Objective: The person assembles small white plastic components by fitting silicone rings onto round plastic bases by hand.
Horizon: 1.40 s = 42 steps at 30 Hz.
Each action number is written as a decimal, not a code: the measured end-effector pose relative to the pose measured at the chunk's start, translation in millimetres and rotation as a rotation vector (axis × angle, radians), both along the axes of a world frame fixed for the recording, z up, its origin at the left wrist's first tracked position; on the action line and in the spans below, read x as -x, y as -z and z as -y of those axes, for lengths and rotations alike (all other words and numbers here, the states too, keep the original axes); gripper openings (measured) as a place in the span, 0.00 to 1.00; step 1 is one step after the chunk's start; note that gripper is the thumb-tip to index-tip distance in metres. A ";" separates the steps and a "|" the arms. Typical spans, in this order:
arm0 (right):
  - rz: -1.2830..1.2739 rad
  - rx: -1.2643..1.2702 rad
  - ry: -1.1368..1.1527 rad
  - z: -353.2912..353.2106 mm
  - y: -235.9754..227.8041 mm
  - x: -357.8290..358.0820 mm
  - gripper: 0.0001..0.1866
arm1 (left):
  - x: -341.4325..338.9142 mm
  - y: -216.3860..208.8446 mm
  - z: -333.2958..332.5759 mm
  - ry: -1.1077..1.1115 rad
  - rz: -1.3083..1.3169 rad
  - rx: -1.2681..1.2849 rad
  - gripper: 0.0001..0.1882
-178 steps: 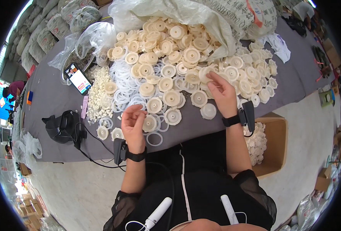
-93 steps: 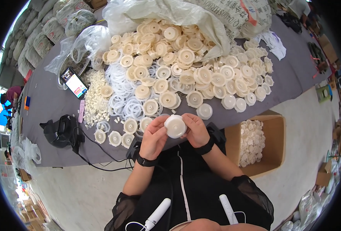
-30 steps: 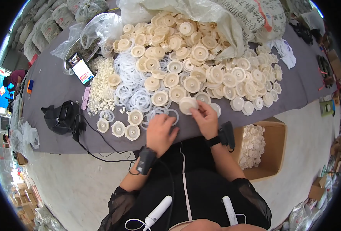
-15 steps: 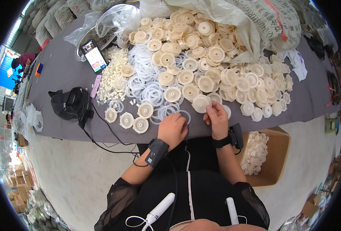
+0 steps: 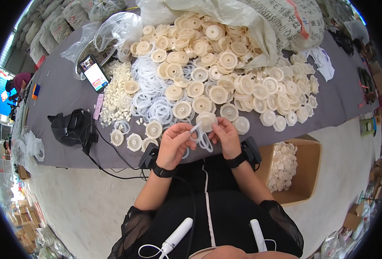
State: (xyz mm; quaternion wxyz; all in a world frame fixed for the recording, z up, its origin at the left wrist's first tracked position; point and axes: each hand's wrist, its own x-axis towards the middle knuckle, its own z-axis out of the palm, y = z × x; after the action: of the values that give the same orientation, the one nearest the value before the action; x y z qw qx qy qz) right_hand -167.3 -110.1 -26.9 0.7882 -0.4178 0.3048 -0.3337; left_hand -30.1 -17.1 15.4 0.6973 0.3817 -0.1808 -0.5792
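Observation:
Close to the table's front edge, my right hand (image 5: 226, 137) pinches a round cream plastic cap (image 5: 207, 121) with a notched rim. Just left of it, the fingers of my left hand (image 5: 176, 142) are closed on several translucent white rubber rings (image 5: 204, 143). One ring reaches up against the cap's left side; whether it sits on the cap I cannot tell. Beyond my hands lies a heap of the same rings (image 5: 152, 88). A big pile of loose cream caps (image 5: 225, 60) spreads behind and to the right. A few caps (image 5: 153, 129) lie left of my left hand.
Small cream plugs (image 5: 115, 88) are heaped at the left, beside a lit phone (image 5: 94, 74). A black cap-like bag (image 5: 72, 127) trails a cable. A woven sack (image 5: 292, 21) lies at the back. Below the table's right edge stands a cardboard box (image 5: 305, 172) holding finished-looking cream pieces (image 5: 282, 168).
My left hand has risen from the table with several rings and come beside the cap. My right hand has brought the cap leftward and nearer to me. The whole view has shifted slightly.

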 end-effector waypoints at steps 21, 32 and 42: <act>0.383 -0.356 0.019 -16.2 6.3 -36.0 0.09 | -7.1 20.3 5.4 -0.318 0.342 -0.059 0.07; 0.241 -0.249 0.025 -17.4 9.9 -41.9 0.11 | -32.3 2.6 1.5 -0.825 0.430 0.073 0.05; 0.255 -0.126 -0.041 -23.4 11.0 -34.5 0.10 | -4.5 0.5 0.2 -0.189 0.310 -0.012 0.04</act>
State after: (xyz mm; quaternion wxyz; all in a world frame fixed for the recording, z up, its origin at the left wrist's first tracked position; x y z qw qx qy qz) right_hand -132.9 -86.7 -37.9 0.8517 -0.3279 0.2137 -0.3484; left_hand -25.6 -17.3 14.9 0.7101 0.4859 -0.2459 -0.4464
